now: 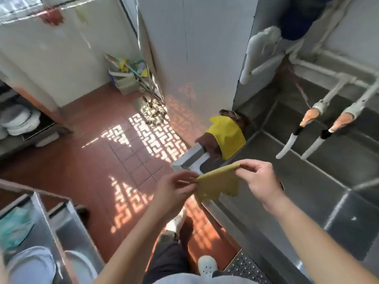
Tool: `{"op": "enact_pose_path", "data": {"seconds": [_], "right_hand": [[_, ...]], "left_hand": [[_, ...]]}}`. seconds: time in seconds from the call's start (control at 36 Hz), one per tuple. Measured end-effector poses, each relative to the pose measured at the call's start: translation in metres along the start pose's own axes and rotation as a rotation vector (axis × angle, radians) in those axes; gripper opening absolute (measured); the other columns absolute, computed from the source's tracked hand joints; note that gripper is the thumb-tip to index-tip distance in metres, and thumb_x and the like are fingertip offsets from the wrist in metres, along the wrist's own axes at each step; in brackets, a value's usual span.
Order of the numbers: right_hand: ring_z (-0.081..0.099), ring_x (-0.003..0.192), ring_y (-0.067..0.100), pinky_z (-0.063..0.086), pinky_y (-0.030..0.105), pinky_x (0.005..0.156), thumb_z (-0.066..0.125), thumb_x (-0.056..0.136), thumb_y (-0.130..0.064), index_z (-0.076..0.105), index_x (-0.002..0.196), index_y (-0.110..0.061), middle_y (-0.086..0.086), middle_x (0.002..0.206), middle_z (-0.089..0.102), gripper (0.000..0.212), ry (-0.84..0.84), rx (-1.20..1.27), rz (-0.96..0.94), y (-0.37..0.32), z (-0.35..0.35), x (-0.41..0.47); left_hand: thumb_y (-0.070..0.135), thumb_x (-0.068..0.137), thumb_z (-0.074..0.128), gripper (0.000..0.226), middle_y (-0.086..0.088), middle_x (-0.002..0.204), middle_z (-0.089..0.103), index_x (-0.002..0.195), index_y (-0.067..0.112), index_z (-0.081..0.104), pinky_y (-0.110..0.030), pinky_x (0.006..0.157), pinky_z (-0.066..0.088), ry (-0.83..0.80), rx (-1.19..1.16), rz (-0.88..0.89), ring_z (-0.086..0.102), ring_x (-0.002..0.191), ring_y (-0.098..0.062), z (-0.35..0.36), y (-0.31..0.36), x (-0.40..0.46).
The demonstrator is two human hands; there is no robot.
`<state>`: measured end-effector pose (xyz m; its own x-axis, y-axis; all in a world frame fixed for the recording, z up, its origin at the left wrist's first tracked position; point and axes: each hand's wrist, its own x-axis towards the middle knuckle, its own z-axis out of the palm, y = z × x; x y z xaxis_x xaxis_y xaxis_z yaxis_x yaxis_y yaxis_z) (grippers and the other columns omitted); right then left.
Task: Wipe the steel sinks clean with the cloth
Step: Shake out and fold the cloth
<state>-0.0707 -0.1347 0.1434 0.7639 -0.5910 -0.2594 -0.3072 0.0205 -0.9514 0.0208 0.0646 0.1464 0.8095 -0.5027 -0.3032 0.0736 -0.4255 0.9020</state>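
Above the near rim of the steel sinks (320, 181), seen from the head camera, a mustard-yellow cloth (218, 182) is held up in the air between both hands. Its top edge is pulled taut and forms the long axis, running from lower left to upper right, while the rest hangs down in a ragged, uneven fringe toward the floor and the sink's front edge. The left hand (174, 191) pinches the lower-left corner with curled fingers and thumb; the right hand (260, 179) pinches the upper-right corner the same way, its other fingers loosely bent. The cloth touches nothing but the hands. To the right, the sinks are dull grey steel basins divided by raised walls, with two white taps (303, 138) on pale pipes reaching out over them. At the far left corner of the sinks a bright yellow cloth (227, 136) lies draped over a brown rag (209, 144). Left of the sinks the floor (86, 160) is red-brown tile, crossed by patches of patterned sunlight. A mop (152, 115) leans by the white wall (196, 48), and steel shelving with stacked white bowls (18, 119) stands at far left.
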Motion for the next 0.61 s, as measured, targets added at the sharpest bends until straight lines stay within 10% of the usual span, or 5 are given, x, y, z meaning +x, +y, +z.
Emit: {"op": "enact_pose_path", "data": {"seconds": [0.19,0.36,0.47,0.53,0.61], "right_hand": [[0.056,0.065,0.006,0.042,0.004,0.053,0.062,0.088,0.001,0.075,0.086,-0.010,0.003,0.076,0.068,0.017,0.290,-0.050,0.147,-0.010,0.011,0.078],[0.060,0.079,0.019,0.045,0.028,0.071,0.068,0.085,-0.005,0.072,0.078,-0.018,0.006,0.084,0.070,0.015,0.416,-0.166,0.252,-0.020,0.001,0.159],[0.052,0.073,0.018,0.035,0.027,0.060,0.069,0.083,-0.005,0.073,0.082,-0.002,0.013,0.078,0.065,0.005,0.401,-0.281,0.274,-0.023,0.013,0.219],[0.055,0.071,0.020,0.036,0.028,0.059,0.069,0.081,-0.008,0.074,0.077,-0.005,0.009,0.071,0.065,0.007,0.376,-0.366,0.267,-0.016,0.029,0.247],[0.064,0.099,0.024,0.048,0.029,0.083,0.073,0.081,-0.023,0.076,0.101,-0.017,0.006,0.103,0.072,0.021,0.317,-0.498,0.294,0.003,0.057,0.277]], "left_hand": [[0.004,0.078,0.068,0.030,0.008,0.073,0.071,0.080,0.034,0.075,-0.046,0.075,0.060,-0.179,0.041,-0.033,0.068,0.069,-0.014,0.015,0.009,0.119],[0.007,0.078,0.071,0.013,0.014,0.060,0.066,0.080,0.020,0.074,-0.031,0.066,0.054,-0.329,0.013,-0.077,0.063,0.060,-0.009,0.037,0.032,0.194],[0.001,0.080,0.068,0.003,-0.018,0.062,0.062,0.082,0.000,0.069,-0.055,0.060,0.055,-0.389,-0.201,-0.220,0.058,0.056,-0.029,0.038,0.036,0.225],[0.001,0.079,0.069,0.012,-0.023,0.063,0.063,0.088,-0.007,0.067,-0.046,0.052,0.054,-0.377,-0.252,-0.266,0.060,0.051,-0.030,0.030,0.028,0.241],[0.008,0.067,0.072,0.026,-0.015,0.078,0.073,0.092,0.004,0.072,-0.038,0.065,0.057,-0.286,-0.214,-0.333,0.068,0.067,-0.027,0.015,0.000,0.268]]}}
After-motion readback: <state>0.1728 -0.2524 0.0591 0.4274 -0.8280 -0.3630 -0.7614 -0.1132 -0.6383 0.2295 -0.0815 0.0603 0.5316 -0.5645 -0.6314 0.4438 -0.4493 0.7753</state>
